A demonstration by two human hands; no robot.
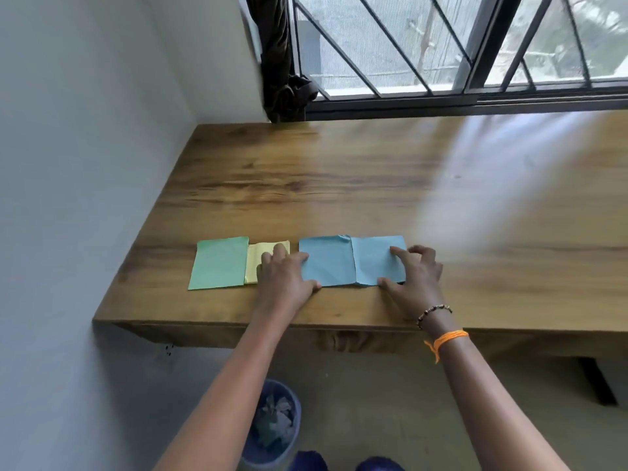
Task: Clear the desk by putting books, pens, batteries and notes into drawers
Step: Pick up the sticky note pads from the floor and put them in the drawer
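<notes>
Four paper notes lie in a row near the front edge of the wooden desk (339, 171): a green note (219, 263), a yellow note (253, 263), and two blue notes (326, 261) (373, 263) side by side. My left hand (283, 273) lies flat across the yellow note and the left edge of the left blue note, fingers spread. My right hand (413, 273) rests on the right blue note, with fingertips pressing its upper part and the thumb at its lower edge. No drawer shows in this view.
A white wall bounds the desk on the left. A barred window (441, 45) with a tied dark curtain (282, 62) runs along the back. A blue waste bin (275, 426) with crumpled paper stands on the floor below the desk edge.
</notes>
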